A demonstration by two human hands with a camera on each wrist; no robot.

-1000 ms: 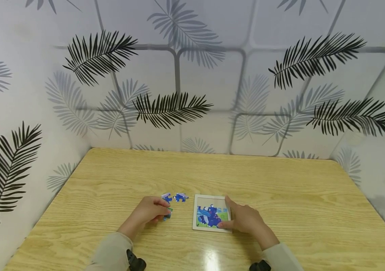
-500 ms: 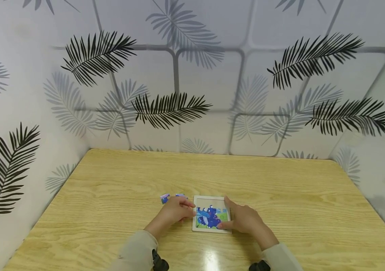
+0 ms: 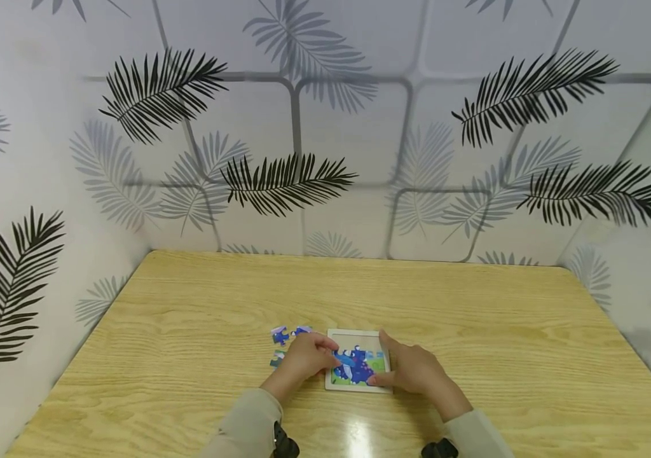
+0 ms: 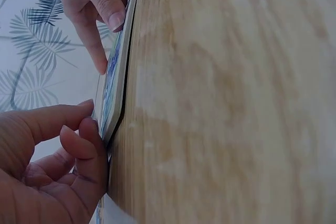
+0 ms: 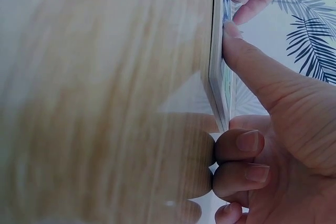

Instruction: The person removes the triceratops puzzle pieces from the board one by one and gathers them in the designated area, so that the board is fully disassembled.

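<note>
From the head view, your right hand [image 3: 417,370] grips the right side of the jigsaw tray [image 3: 354,388], thumb on the near right part and a finger at the far right corner, while your left hand [image 3: 309,356] reaches across its left rim. The tray lies flat on the wood-grain table [image 3: 474,318], between your hands and about square, so no long axis stands out; the relation that matters, I judge, is to the bare strip [image 3: 360,340] along its far side. That strip runs left to right, ahead and to the right of your left fingertips, beyond the fitted blue and green pieces [image 3: 356,367]. Three loose jigsaw pieces [image 3: 280,335] lie left of the tray, nearer your left hand than your right. In the left wrist view, your left index finger and thumb come close together at the tray's edge, with the other fingers curled; you cannot tell from here whether a piece sits between them. In the right wrist view, your right thumb rests along the tray's near edge and the curled fingers bunch at its right side, a hold that probably steadies it.
</note>
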